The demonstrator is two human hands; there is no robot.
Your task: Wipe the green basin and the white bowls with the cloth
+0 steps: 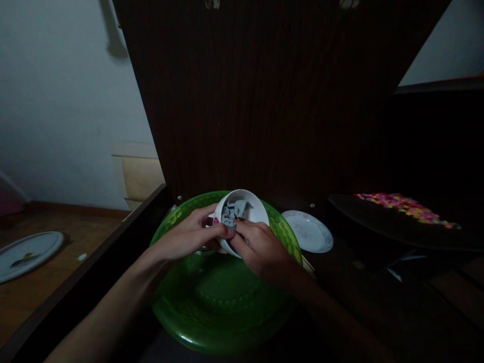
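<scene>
A white cup [254,207] is held tilted over a round green plastic basin [223,302]. My left hand [189,236] is closed around the cup's left side. My right hand [260,248] is at the cup's near rim, its fingers pinched on a grey crumpled cloth [231,212] that sits inside the cup. The scene is dim.
A small white saucer [310,231] lies right of the basin on the dark surface. A dark tray with a strip of coloured pieces [404,205] stands at the right. A white plate [26,252] lies on the wooden floor at the left. A dark wooden panel rises behind.
</scene>
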